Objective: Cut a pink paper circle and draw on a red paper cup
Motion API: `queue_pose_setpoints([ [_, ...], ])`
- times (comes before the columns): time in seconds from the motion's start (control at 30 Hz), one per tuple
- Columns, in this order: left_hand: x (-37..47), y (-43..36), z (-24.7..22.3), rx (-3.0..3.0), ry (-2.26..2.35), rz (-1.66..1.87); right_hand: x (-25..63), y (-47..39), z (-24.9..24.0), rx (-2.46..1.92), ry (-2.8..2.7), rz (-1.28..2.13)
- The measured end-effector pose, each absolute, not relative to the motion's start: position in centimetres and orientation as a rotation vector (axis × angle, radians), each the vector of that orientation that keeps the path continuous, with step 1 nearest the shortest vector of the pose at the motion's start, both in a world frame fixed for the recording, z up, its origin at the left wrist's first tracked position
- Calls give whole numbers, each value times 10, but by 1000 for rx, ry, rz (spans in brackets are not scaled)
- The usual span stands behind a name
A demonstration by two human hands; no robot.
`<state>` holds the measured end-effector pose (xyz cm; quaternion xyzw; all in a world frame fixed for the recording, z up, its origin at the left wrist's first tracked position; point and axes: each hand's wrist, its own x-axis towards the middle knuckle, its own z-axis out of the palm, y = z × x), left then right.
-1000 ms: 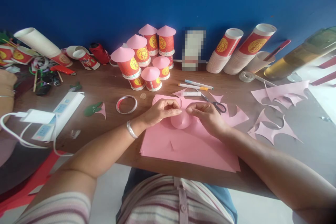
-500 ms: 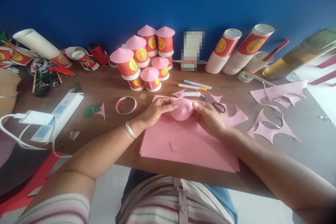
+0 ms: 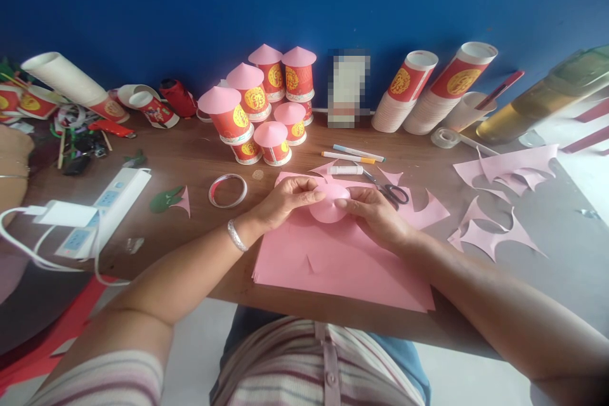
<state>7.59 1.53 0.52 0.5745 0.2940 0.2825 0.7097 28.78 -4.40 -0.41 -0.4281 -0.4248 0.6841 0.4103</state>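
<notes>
A small pink paper cone [image 3: 328, 210] is held above a stack of pink paper [image 3: 342, 266]. My left hand [image 3: 290, 200] pinches its left edge between thumb and fingers. From the other side my right hand [image 3: 375, 212] grips it, the thumb pressed on the cone's upper surface near its middle. Just behind the hands lie a glue stick [image 3: 345, 170] and dark-handled scissors [image 3: 394, 194]. Beyond them, to the left, stand several red paper cups with pink cone tops [image 3: 271, 134], some of them stacked.
Stacks of paper cups [image 3: 399, 98] stand by the blue wall. Pink paper scraps [image 3: 499, 238] lie at the right, near a tape roll [image 3: 446, 137]. On the left are a tape ring [image 3: 227, 191] and a white power strip [image 3: 107, 209] with cables. Two markers [image 3: 349, 157] lie at the back.
My right thumb has moved from the cone's right edge inward onto its surface. The cone has tilted and shifted slightly. My left hand keeps its pinch.
</notes>
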Motion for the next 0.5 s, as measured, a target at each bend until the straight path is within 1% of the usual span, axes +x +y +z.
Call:
queue_pose_setpoints([
  [0.2, 76, 15, 5, 1227, 679, 670, 286, -42, -5, -947, -1015, 1731],
  [0.5, 77, 15, 5, 1098, 681, 719, 288, -43, -8, -999, -1001, 1738],
])
